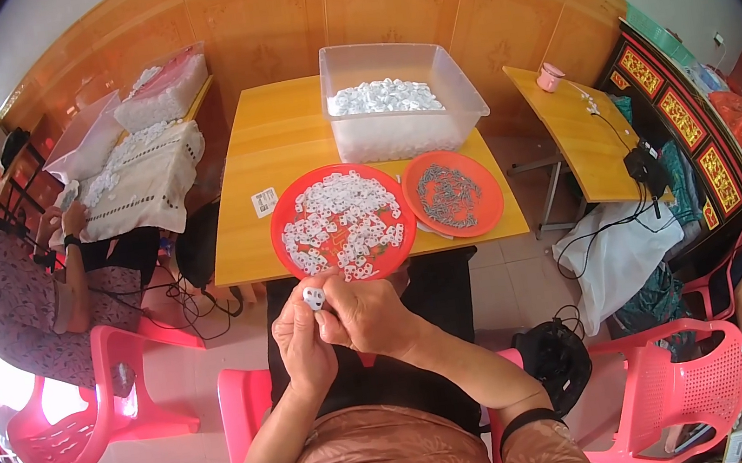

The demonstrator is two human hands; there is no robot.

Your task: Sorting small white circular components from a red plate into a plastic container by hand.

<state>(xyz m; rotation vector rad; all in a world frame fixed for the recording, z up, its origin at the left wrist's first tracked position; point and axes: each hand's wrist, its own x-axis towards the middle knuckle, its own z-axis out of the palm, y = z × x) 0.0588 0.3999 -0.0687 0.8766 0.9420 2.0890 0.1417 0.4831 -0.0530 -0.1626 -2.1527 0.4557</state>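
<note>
Close in front of me, just below the red tray, my two hands meet around a small white plastic piece [313,297] with dark holes in it. The thumb and bent fingers of my left hand [302,348] grip it from the left. From the right, my right hand [368,311] is closed with its fingertips against the same piece. Many similar small white plastic pieces [335,203] lie loose in the round red tray [280,213]. An orange plate [491,202] beside it holds a heap of thin grey metal nails or screws [449,195].
A clear plastic bin [410,133] of white pieces stands on the yellow table [261,143]. At left, a person [20,268] works at a cloth-covered table [150,190]. Pink chairs [681,378], a black bag [555,362] and cables lie around; a side table [579,138] stands right.
</note>
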